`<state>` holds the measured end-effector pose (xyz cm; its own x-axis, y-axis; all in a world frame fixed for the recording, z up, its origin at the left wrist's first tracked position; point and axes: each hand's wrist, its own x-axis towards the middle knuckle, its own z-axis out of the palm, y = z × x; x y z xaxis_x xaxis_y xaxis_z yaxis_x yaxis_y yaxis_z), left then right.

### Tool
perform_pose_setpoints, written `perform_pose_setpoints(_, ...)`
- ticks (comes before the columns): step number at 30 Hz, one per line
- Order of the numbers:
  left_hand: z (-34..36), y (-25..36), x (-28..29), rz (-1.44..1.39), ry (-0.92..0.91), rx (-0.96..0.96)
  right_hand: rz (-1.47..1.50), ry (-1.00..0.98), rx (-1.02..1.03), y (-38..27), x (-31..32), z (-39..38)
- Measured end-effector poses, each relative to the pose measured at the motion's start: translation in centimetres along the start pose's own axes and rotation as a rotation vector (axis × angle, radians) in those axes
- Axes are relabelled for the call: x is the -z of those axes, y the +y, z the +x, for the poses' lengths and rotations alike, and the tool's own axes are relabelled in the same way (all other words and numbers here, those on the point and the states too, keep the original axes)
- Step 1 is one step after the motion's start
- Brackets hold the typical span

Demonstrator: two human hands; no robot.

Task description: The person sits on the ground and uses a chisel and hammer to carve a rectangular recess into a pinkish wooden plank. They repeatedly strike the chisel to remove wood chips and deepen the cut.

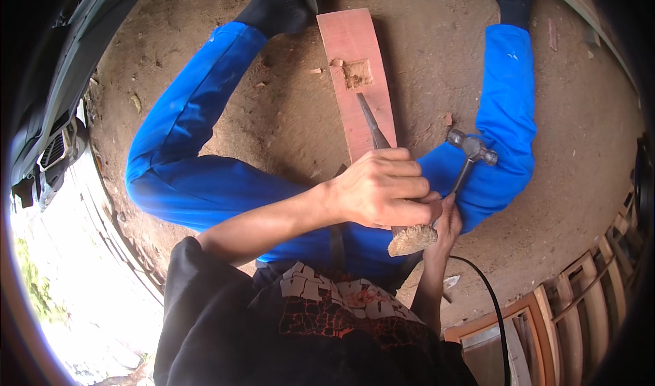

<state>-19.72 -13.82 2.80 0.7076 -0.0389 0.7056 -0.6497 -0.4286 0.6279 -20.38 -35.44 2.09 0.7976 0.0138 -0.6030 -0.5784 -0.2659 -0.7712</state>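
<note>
My left hand (pixel 385 188) grips a chisel (pixel 371 121), its steel blade pointing away from me over the board and its frayed wooden butt (pixel 412 241) emerging below my fist. My right hand (pixel 445 223), partly behind the left, holds a ball-peen hammer (pixel 471 148) by its shaft, head raised beside my right knee. Between my legs lies a long pink wooden board (pixel 348 32) with a rough square recess (pixel 357 75) cut into it, just beyond the chisel's tip.
My blue-trousered legs (pixel 174 126) are bent on the dusty ground (pixel 266 113), with scattered wood chips. A dark vehicle (pixel 54 79) is at the left edge. Wooden frames (pixel 587 297) stand at lower right, near a black cable (pixel 491 297).
</note>
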Motion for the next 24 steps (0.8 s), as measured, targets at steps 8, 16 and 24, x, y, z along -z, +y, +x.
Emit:
perform_pose_setpoints(8,1.8,-4.0,2.6,-0.050,0.194,0.256,0.004,0.045,-0.176,-0.9,-0.7,0.7)
perform_pose_setpoints(16,8.6,-11.0,9.1,-0.429,0.509,0.669,-0.021,0.018,-0.174,-1.3,-0.8,1.3)
perform_pose_setpoints(24,8.4,-16.8,9.0,-0.411,0.511,0.914,-0.047,0.029,-0.214,-1.7,-1.1,1.8)
